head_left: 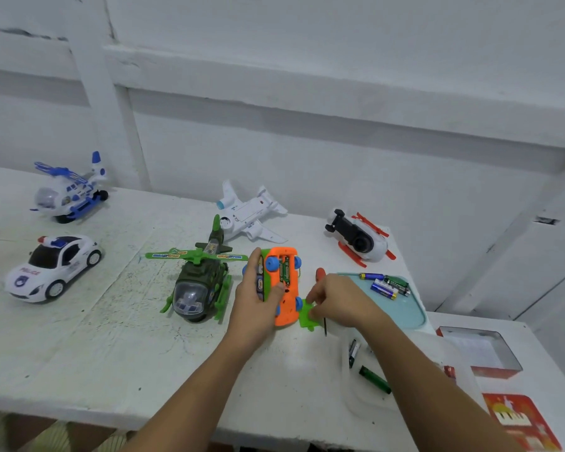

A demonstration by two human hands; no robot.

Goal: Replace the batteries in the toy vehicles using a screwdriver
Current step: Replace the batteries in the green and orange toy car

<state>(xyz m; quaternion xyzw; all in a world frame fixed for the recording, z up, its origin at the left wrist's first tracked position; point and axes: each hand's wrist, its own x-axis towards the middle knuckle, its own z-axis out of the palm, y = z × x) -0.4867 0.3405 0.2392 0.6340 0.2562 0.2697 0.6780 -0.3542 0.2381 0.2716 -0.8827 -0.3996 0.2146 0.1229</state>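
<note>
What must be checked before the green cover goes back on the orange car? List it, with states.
1. Orange plastic toy car held underside up by the left hand: ok.
2. Battery bay open and apparently filled: ok.
3. Cell polarity: cannot tell.
4. Flat green plastic battery cover beside the car, under fingers of the right hand: ok.
5. Orange-handled screwdriver gripped in the right hand: ok.
6. Cover screw located: cannot tell.
</note>
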